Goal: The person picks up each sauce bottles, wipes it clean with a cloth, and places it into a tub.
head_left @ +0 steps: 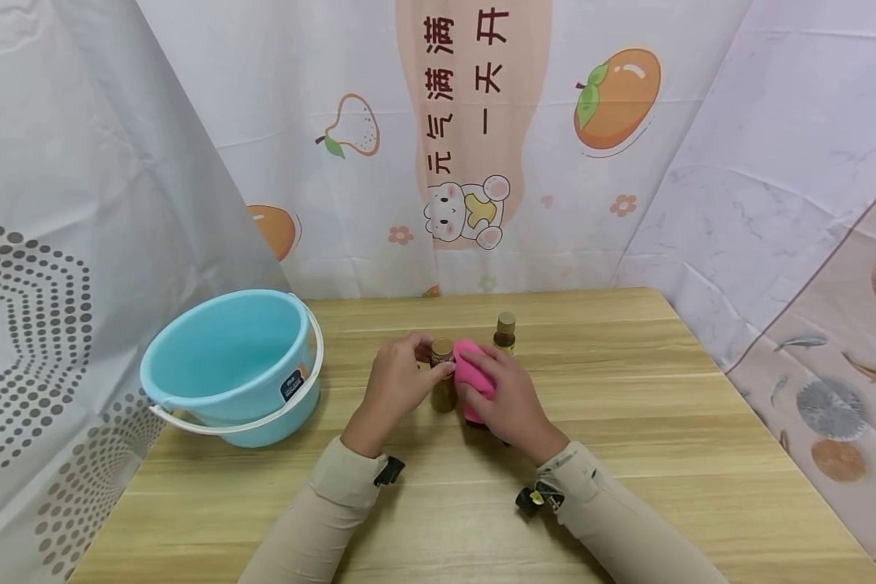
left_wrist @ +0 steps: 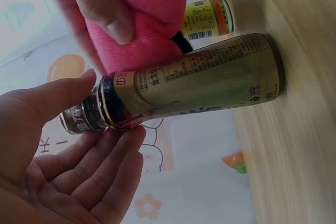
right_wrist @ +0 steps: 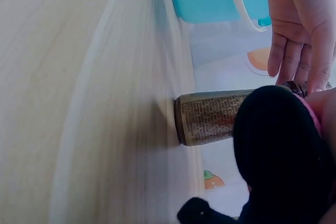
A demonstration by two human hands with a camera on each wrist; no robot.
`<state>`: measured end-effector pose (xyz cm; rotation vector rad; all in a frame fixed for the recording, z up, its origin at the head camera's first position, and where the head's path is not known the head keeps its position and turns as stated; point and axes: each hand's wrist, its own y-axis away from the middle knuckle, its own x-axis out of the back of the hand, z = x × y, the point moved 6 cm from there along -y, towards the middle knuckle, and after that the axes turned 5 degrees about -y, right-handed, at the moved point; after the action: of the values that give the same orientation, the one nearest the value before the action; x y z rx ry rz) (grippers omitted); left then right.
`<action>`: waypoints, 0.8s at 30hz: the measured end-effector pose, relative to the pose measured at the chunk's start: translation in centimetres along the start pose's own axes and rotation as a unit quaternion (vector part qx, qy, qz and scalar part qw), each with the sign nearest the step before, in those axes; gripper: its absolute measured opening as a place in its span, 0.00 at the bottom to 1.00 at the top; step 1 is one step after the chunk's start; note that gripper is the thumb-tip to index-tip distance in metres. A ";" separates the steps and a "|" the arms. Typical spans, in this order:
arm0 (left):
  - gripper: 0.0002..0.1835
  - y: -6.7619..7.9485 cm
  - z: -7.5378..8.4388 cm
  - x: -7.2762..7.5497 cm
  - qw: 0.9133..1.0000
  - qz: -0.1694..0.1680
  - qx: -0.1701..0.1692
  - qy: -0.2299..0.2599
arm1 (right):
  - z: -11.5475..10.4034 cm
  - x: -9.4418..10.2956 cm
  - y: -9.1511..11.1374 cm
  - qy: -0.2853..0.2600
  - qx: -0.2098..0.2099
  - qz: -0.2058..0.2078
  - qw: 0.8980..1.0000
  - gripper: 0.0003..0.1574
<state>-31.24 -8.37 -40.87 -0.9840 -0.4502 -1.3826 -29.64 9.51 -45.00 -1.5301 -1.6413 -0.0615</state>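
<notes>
A gold-labelled glass bottle (left_wrist: 194,85) with a metallic cap stands upright on the table. My left hand (head_left: 397,377) holds its neck, thumb on one side and fingertips on the other, as the left wrist view (left_wrist: 79,156) shows. In my right hand (head_left: 507,397) is a bunched pink plush cloth (head_left: 473,375) with black parts (right_wrist: 283,150), pressed against the bottle's side near the shoulder. Behind the right hand stands a second bottle (head_left: 506,331) with a gold cap and a yellow label; its lower part is hidden in the head view.
A light blue bucket (head_left: 229,418) with a white handle (head_left: 314,381) stands at the left of the wooden table (head_left: 628,389). Printed curtains (head_left: 336,203) hang behind the table and at both sides.
</notes>
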 end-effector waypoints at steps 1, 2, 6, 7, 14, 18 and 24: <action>0.24 0.0 0.0 0.1 1.000 0.000 0.000 0.002 | -0.1 0.1 0.0 -0.005 0.007 0.009 1.000 0.32; 0.24 0.0 0.1 0.1 1.000 0.000 -0.003 0.003 | -0.3 0.3 0.0 -0.008 0.017 0.018 1.000 0.32; 0.20 0.0 0.2 0.1 1.000 -0.005 -0.009 0.011 | -0.6 0.7 0.0 -0.023 0.047 0.047 0.998 0.31; 0.19 0.0 0.2 0.1 1.000 -0.006 -0.010 0.013 | -0.7 0.7 0.0 -0.024 0.049 0.050 0.997 0.31; 0.14 -0.1 0.4 0.0 0.999 -0.016 -0.018 0.025 | -0.4 0.4 0.1 -0.030 0.036 0.038 0.998 0.31; 0.13 -0.1 0.3 0.0 0.999 -0.014 -0.018 0.027 | -0.1 0.1 0.1 -0.024 0.025 0.026 0.999 0.30; 0.12 0.0 0.2 0.0 0.999 -0.016 -0.017 0.035 | 0.8 -1.0 0.2 0.000 -0.015 -0.027 1.000 0.31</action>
<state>-31.18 -8.22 -40.73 -0.9566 -0.3934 -1.4532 -30.00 9.22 -46.21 -1.5079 -1.6890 -0.1163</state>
